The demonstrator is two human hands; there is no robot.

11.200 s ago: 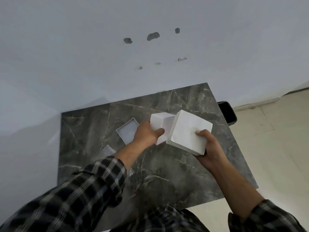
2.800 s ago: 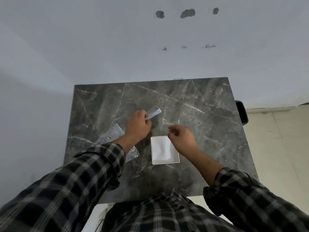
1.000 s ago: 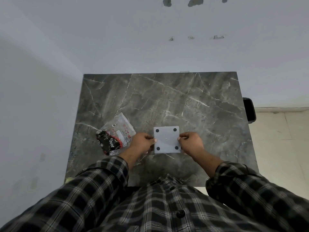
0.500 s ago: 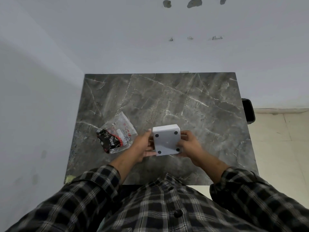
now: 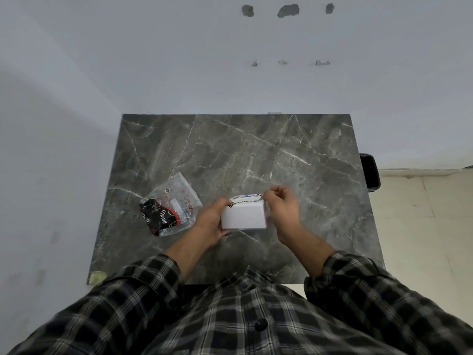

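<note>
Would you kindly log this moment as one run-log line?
left hand: grips box | right hand: pinches box's right edge | bag: on table, left of box

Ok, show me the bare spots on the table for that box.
Bare: the far half of the table, beyond the bag and box; the right side, from the right hand to the edge; a near-left strip in front of the bag. Crowded: the near middle, where bag, left hand and box are close.

Marble table (image 5: 256,155), pale wall (image 5: 179,60)
</note>
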